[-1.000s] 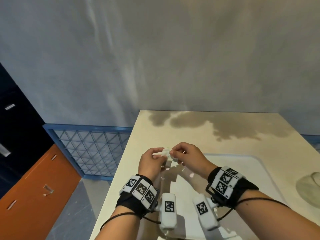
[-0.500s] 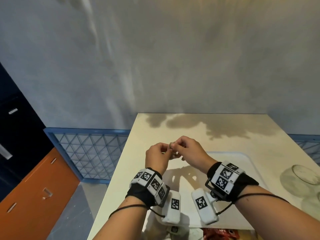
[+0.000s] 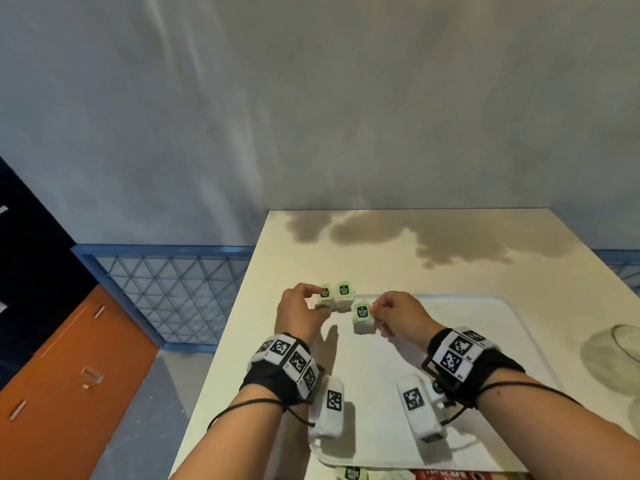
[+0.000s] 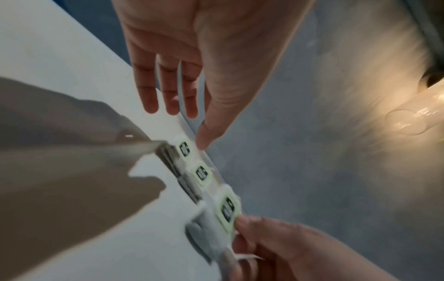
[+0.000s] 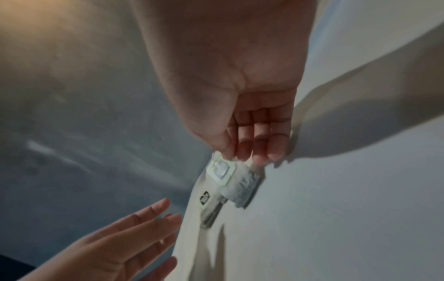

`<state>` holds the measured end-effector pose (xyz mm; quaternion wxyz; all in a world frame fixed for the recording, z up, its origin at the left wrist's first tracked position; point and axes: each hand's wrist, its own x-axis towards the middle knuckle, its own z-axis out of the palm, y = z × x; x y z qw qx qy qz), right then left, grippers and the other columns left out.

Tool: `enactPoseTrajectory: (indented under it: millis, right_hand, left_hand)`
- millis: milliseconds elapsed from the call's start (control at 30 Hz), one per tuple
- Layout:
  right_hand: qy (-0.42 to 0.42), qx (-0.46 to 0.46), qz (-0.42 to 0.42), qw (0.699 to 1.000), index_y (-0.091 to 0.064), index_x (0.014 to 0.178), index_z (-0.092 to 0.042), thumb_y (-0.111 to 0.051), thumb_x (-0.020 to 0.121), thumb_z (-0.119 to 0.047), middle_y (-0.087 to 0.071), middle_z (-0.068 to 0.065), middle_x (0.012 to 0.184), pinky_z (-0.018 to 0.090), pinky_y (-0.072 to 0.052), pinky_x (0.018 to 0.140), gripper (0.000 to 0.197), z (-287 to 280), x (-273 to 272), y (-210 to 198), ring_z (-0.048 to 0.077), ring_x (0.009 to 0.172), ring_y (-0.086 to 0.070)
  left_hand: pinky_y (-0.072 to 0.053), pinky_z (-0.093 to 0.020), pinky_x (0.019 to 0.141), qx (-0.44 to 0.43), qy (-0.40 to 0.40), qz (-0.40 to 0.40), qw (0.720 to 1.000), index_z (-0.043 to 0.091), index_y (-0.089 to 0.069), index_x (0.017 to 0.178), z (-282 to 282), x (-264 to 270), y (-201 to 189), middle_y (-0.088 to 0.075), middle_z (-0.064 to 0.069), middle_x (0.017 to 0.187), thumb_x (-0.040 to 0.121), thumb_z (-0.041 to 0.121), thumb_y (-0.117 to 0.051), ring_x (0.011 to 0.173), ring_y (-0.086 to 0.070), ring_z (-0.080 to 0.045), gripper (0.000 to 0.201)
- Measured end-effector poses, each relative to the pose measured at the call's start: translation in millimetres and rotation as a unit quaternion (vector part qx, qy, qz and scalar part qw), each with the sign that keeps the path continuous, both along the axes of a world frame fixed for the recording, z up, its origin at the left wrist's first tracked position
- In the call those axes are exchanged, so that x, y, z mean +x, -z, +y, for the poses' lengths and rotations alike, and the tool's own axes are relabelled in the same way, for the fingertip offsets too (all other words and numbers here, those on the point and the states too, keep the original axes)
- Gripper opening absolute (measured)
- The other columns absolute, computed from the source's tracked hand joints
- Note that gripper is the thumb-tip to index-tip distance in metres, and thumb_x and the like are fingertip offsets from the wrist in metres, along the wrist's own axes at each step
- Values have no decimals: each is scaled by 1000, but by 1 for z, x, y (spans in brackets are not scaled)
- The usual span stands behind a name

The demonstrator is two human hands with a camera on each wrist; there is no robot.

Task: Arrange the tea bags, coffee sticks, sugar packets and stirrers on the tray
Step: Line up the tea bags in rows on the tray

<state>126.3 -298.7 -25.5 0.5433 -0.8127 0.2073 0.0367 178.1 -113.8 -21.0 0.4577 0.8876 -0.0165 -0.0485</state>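
Three white tea bags with green tags lie in a row at the far-left corner of the white tray (image 3: 485,308). My left hand (image 3: 318,296) hovers over the leftmost tea bag (image 3: 325,292), fingers straight, one fingertip touching its tag (image 4: 183,149). The middle tea bag (image 3: 344,289) lies free beside it. My right hand (image 3: 375,311) pinches the tag of the third tea bag (image 3: 362,318) between thumb and fingers; the bag (image 5: 242,186) hangs just over the tray. No coffee sticks, sugar packets or stirrers can be made out.
The tray rests on a cream table (image 3: 381,265) against a grey wall. A glass bowl (image 3: 620,348) stands at the right edge. Another green-tagged tea bag (image 3: 348,473) and a red packet (image 3: 446,475) lie past the tray's near rim. Blue mesh fence (image 3: 166,292) left.
The hands, which held a bunch of tea bags together, have moved apart. The bags now lie spread in a row, the right hand drawing one off to the right.
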Motion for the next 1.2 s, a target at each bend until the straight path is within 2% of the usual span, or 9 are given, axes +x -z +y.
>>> enactPoseTrajectory:
  millis: [100,167,333,433,600,733,867,1000,1200]
  right_hand:
    - [24,-85,-13,996,-61,80,-8,-55,90,-11,-65,10,78,36,-48,62,12,-4,12,13,25,68,-58]
    - [23,-146,-2,989,-61,83,-15,-53,92,-16,-67,6,89,33,-48,71,12,-4,20,13,25,83,-61]
    - [52,-224,26,973,-58,93,-13,-47,94,-20,-64,4,94,34,-48,71,13,-6,37,12,26,84,-58]
    - [59,-236,40,969,-55,95,-11,-47,95,-23,-61,6,94,34,-46,70,14,-4,43,10,28,84,-57]
    - [50,-214,38,975,-54,96,-8,-48,96,-21,-65,13,102,33,-44,69,14,1,50,10,28,84,-55]
    - [73,-173,22,982,-49,116,-11,-53,94,-23,-63,9,106,33,-44,71,25,3,38,0,27,90,-57]
    - [9,-157,-32,987,-55,108,-16,-58,93,-29,-66,8,100,34,-46,73,20,9,8,-22,28,92,-62]
    - [-98,-144,-48,983,-64,94,-13,-61,93,-23,-62,-8,85,24,-46,59,11,29,-51,-34,13,67,-65]
    - [-222,-135,-11,966,-68,91,-19,-68,88,-23,-70,-1,82,29,-53,66,5,49,-128,-27,12,67,-65]
  left_hand:
    - [-43,-29,97,59,25,79,995,16,-45,135,5,22,6,-48,-7,132,70,17,-86,121,-53,-21,77]
    - [-41,-27,96,91,51,108,989,13,-39,140,5,33,11,-51,-8,137,69,19,-87,125,-52,-20,86]
    - [-47,-26,82,131,80,85,984,16,-56,124,1,50,19,-67,-1,112,74,14,-80,99,-61,-17,55]
    - [-50,-28,82,128,90,83,984,19,-58,118,0,53,20,-66,3,101,77,11,-74,90,-60,-16,45]
    - [-49,-28,86,127,96,90,983,16,-55,127,0,53,20,-68,-3,113,79,11,-74,99,-61,-19,52]
    - [-44,-28,94,139,94,93,982,14,-48,135,6,41,11,-64,-5,126,82,18,-74,116,-59,-20,59]
    - [-43,-29,92,160,114,64,978,14,-54,131,18,18,-8,-62,-6,126,85,28,-73,114,-58,-22,51]
    - [-44,-26,82,169,153,52,972,18,-61,119,34,-28,-25,-66,-3,114,83,33,-75,100,-60,-18,42]
    - [-43,-21,81,201,248,61,946,20,-65,115,67,-106,-32,-68,4,109,82,34,-76,93,-58,-9,38]
